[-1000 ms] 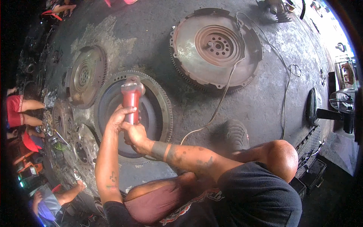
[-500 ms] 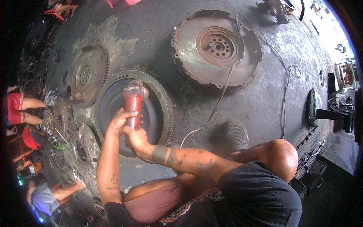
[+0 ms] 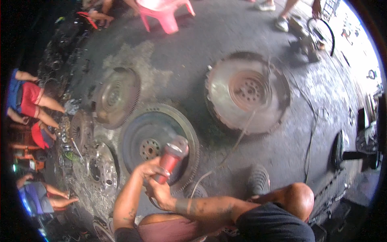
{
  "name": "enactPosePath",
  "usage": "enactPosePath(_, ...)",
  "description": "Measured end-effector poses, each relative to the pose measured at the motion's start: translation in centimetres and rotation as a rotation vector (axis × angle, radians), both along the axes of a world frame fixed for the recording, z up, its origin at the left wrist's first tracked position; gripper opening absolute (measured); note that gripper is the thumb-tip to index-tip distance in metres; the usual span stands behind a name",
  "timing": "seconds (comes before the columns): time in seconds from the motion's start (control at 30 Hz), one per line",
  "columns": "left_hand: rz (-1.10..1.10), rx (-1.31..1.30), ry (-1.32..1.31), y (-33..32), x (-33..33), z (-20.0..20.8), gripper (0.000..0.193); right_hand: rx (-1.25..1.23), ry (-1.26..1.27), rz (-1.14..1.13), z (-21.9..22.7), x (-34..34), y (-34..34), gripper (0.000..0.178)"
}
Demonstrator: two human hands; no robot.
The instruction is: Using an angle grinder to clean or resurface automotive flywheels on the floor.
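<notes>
left hand (image 3: pixel 146 169) clenched on red grinder (image 3: pixel 171 156) | right hand (image 3: pixel 158 191) grips its rear | grinder over toothed flywheel (image 3: pixel 139 135) on floor (image 3: pixel 193 52)

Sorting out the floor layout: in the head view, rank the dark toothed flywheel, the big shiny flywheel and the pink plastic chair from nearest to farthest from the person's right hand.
From the right hand:
1. Dark toothed flywheel, just ahead, under the red grinder.
2. Big shiny flywheel, ahead to the right.
3. Pink plastic chair, far ahead at the top edge.

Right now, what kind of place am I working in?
Probably an open-air car repair yard. Toothed flywheels and a big metal disc lie on the stained concrete floor, and both hands hold a red power grinder.
</notes>
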State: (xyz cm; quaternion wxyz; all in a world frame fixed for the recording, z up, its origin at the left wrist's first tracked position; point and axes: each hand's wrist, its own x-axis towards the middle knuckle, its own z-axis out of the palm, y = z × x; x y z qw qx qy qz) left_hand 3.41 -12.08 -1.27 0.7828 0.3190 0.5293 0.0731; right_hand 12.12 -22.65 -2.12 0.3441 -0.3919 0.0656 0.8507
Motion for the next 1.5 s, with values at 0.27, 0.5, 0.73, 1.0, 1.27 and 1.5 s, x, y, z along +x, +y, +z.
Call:
enactPosePath(0.27,0.134,0.085,0.026,1.4,-0.5,-1.6,0.064,0.049,-0.14,-0.046,-0.9,0.1,2.7,0.022)
enactPosePath(0.5,0.365,0.185,0.197,6.3,0.6,-1.4,0.049,0.007,0.034,0.107,-1.7,2.1,9.6,0.022)
enactPosePath(0.73,0.633,0.172,0.161,6.3,-0.8,-2.6,0.036,0.131,-0.035,0.317,-1.8,3.4,12.5,0.023)
enactPosePath(1.0,0.709,0.248,0.247,7.0,-1.9,-2.7,0.038,0.159,0.056,0.337,-3.3,1.5,13.4,0.022)
enactPosePath(1.27,0.51,0.164,0.331,8.3,-0.6,0.5,0.043,0.124,0.197,0.199,-1.2,1.2,12.6,0.025)
enactPosePath(1.5,0.26,0.047,0.234,7.1,0.6,1.5,0.052,-0.065,0.123,0.06,2.1,1.2,8.9,0.029)
